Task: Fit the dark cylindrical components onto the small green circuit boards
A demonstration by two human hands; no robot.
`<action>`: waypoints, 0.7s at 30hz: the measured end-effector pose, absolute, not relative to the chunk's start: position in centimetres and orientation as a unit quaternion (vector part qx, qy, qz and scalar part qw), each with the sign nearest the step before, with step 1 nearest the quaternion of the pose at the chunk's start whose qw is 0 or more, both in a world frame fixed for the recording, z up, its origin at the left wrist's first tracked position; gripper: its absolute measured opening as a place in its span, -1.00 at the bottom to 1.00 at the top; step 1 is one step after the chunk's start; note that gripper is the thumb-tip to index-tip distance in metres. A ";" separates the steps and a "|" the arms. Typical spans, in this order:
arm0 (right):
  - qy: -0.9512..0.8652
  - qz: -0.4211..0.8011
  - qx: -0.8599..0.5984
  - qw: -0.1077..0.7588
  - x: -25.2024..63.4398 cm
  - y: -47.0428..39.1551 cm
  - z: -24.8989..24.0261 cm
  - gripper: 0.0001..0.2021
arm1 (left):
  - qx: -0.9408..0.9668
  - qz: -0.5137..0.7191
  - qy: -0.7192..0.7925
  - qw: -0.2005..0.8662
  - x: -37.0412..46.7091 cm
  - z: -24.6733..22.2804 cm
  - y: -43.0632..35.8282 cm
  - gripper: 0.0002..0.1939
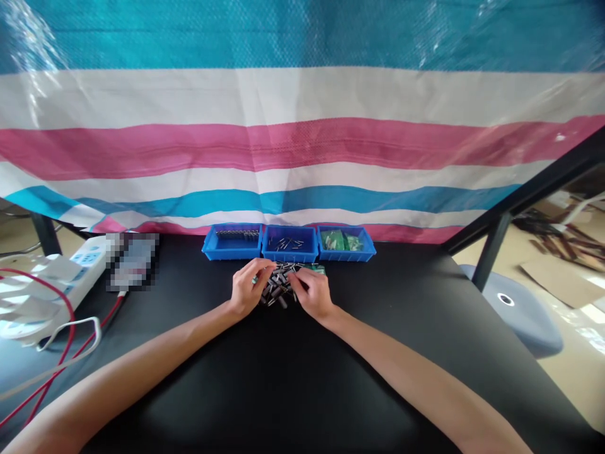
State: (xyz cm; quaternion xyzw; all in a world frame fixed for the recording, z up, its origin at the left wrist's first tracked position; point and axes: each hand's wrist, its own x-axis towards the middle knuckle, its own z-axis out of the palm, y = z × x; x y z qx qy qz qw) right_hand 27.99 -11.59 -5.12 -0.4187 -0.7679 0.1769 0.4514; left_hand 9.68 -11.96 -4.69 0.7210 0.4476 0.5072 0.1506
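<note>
A pile of small dark and silvery metal pieces (280, 291), some like short cylinders and others like thin pins, lies on the black table between my hands. At its left edge is my left hand (246, 289), thumb and fingertips drawn together. A small greenish bit shows by those fingers, too small to name. My right hand (314, 294) bends over the pile's right side with its fingers curled in a pinch; whatever is between them is hidden. A green packet (316, 268) lies partly behind the right hand.
Three blue bins stand behind the pile: the left bin (231, 253) with a row of metal cylinders, the middle bin (289, 256) with thin pins, the right bin (347, 255) with green packets. Left are a power strip (87, 260) and cables. A striped sheet (302, 145) hangs behind.
</note>
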 end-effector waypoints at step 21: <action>-0.888 0.088 -0.451 0.028 29.7 -11.3 -0.8 -0.91 | 0.718 0.524 0.423 0.174 9.6 -5.0 -11.9 -0.84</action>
